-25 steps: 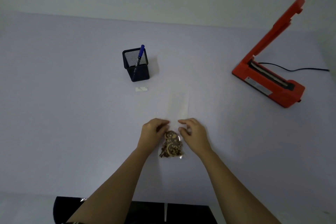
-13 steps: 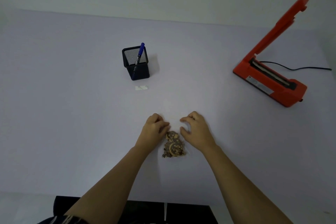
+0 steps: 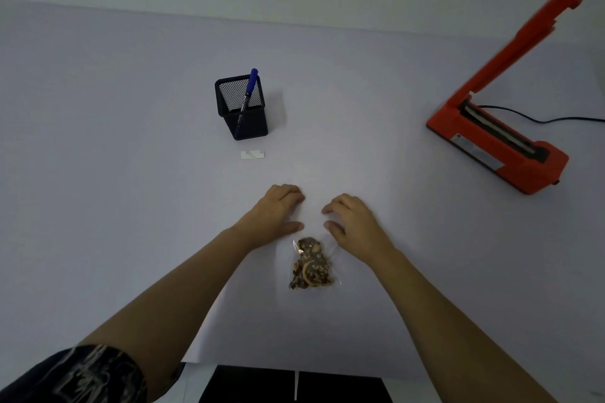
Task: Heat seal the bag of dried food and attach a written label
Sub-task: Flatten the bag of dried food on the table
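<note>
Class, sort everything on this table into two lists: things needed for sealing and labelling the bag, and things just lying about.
Needed:
- bag of dried food
- orange heat sealer, lid raised
- blue pen
- blank label

Lying about:
- nothing loose; the mesh pen holder only stores the pen

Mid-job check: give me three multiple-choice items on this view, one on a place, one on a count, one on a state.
1. Where is the small white label?
A. in front of the black mesh pen cup
B. on the sealer
C. under the bag

2. How many pens stand in the cup?
A. none
B. one
C. three

3. How is the orange heat sealer?
A. arm raised
B. arm shut
C. lying overturned

Answers: 1 A, the label lies on the table just nearer than the cup. 2 B, a single blue pen. 3 A, its arm points up, open.
</note>
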{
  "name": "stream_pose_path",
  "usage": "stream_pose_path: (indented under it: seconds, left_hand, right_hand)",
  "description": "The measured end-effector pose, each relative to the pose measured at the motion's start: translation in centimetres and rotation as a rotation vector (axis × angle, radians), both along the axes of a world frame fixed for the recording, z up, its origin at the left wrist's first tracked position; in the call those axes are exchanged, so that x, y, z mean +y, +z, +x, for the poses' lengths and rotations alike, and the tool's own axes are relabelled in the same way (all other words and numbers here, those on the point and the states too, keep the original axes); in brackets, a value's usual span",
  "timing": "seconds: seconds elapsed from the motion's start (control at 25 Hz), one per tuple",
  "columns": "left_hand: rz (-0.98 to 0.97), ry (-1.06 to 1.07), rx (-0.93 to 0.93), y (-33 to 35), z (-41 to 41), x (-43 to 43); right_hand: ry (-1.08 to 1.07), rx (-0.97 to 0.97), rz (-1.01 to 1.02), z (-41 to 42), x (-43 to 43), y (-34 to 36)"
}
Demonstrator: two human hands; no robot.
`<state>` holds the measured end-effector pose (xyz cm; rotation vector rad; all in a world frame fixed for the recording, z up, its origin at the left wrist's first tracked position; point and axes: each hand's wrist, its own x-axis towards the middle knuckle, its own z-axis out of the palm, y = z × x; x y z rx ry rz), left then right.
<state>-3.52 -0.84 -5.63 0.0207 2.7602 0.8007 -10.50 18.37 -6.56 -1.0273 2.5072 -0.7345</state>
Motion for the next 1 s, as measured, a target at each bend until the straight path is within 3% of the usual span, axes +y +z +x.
stream_pose_path:
  seconds: [0.48,0.64,0.76,1.0]
  left_hand:
    - [-0.172,-0.154,-0.091,0.1,-3.6,-1.5]
    - [-0.097,-0.127,0.031,0.0,-2.3,-1.2]
    - [-0.052,-0.253,0.162,-0.1,-0.9,-0.6]
    - [0.007,-0.252,0.1,-1.0,0.0,-0.8]
  right_hand:
    - [-0.003,-0.13,0.339,-2.3,-1.2,1.4]
    - [-0.006,0.002,0.23,-1.5,-0.3,1.1]
    - [0.082,0.091,0.107,-0.4,0.2,0.5]
    - [0.084,0.012,0.036,0.1,1.0,-0.5]
